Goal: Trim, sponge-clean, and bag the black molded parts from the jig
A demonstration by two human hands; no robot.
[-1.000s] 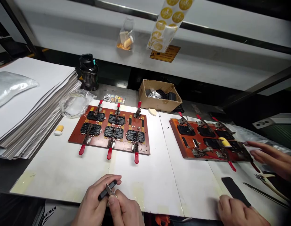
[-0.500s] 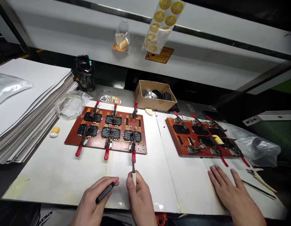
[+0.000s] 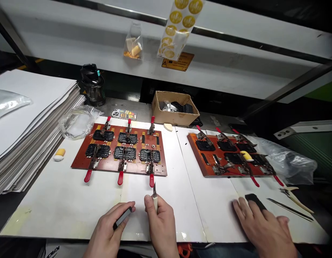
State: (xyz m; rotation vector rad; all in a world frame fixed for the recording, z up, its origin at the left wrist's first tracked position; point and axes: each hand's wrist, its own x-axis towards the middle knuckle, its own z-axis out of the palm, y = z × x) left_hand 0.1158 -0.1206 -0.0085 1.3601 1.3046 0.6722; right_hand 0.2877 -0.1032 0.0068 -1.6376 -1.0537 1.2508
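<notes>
My left hand (image 3: 105,227) is closed around a small black rectangular part (image 3: 122,218), held tilted above the white sheet. In my right hand (image 3: 162,224) is a knife (image 3: 155,197) with a pale handle, its blade pointing up and away from me. The blade tip is close to a red clamp handle (image 3: 151,180) at the front of the left brown fixture board (image 3: 162,168). Several black ribbed plates, such as one front plate (image 3: 125,153), sit under toggle clamps on that board.
At the right, a co-worker's hand (image 3: 258,224) rests by a black piece (image 3: 255,201), with a thin file (image 3: 289,209) and cutters (image 3: 296,200) beyond. Another clamp board (image 3: 199,157) stands behind. A cardboard box (image 3: 175,116) and paper stack (image 3: 39,132) flank the back.
The knife has turned so its blade shows more upright. My left hand still holds the black part. The co-worker's hand has shifted slightly, and a black piece now shows beneath its fingers.
</notes>
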